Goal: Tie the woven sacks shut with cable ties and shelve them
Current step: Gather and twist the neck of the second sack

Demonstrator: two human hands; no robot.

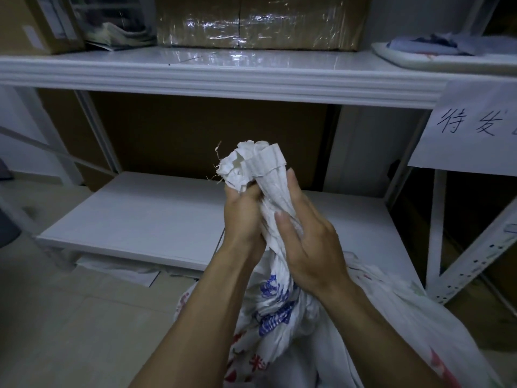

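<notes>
A white woven sack [282, 309] with blue and red print stands on the floor in front of me, its mouth gathered into a twisted neck [251, 166] that sticks up between my hands. My left hand [243, 219] is closed around the neck from the left. My right hand [310, 247] wraps the neck from the right, slightly lower, thumb pressed along the fabric. Loose threads fray from the sack's top edge. No cable tie shows.
A white metal shelving unit stands ahead: the low shelf [145, 219] lies just beyond the sack, the upper shelf [223, 77] carries a taped cardboard box [260, 23]. A handwritten paper sign [472, 124] hangs at the right. White sheets [120, 271] lie under the low shelf.
</notes>
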